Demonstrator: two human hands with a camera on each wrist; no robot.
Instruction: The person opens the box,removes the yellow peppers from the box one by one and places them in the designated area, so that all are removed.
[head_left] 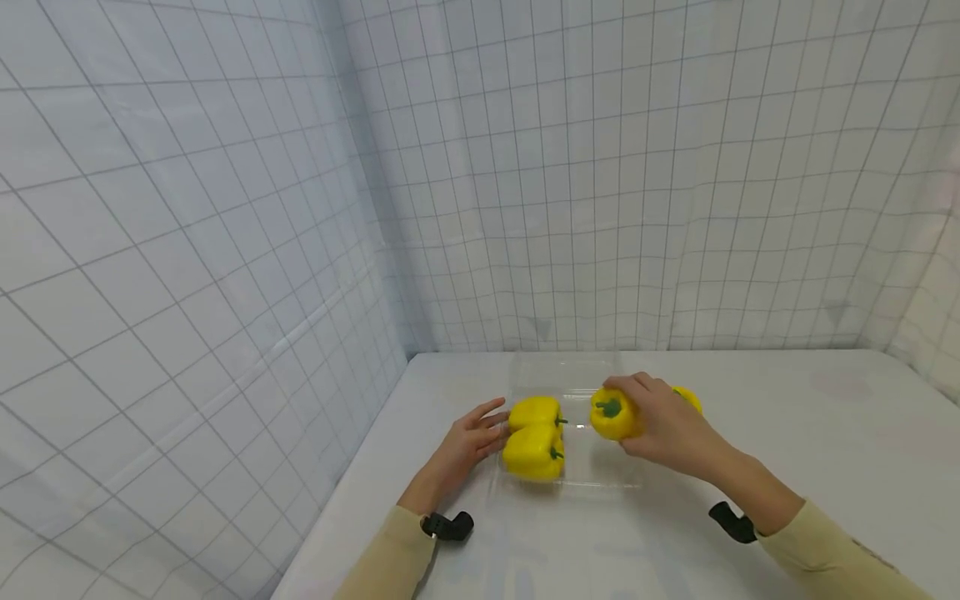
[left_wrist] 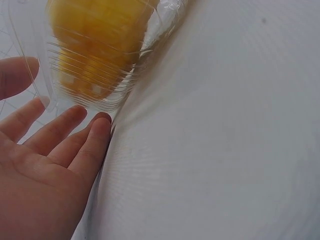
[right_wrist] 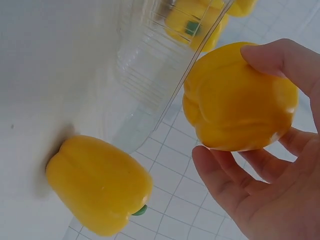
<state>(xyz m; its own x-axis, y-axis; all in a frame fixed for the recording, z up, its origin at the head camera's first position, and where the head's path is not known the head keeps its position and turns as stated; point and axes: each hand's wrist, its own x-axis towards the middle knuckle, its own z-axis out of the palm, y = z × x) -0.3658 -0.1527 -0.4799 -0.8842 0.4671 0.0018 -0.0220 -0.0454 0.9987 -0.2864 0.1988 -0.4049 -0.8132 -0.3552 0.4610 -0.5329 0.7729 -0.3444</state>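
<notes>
With the right hand [head_left: 667, 429] in a curled grip round one pepper [head_left: 617, 421] near two o'clock of the plastic box [head_left: 600, 484], avoid knocking it, letting the left hand [head_left: 459, 448], relaxed and grasping nothing, lightly steady nine o'clock.

White, grid-lined sheets [head_left: 555, 175] are hanging along the far and left edges of a white table [head_left: 810, 442], marking a lab-like, screened-off setting.
</notes>
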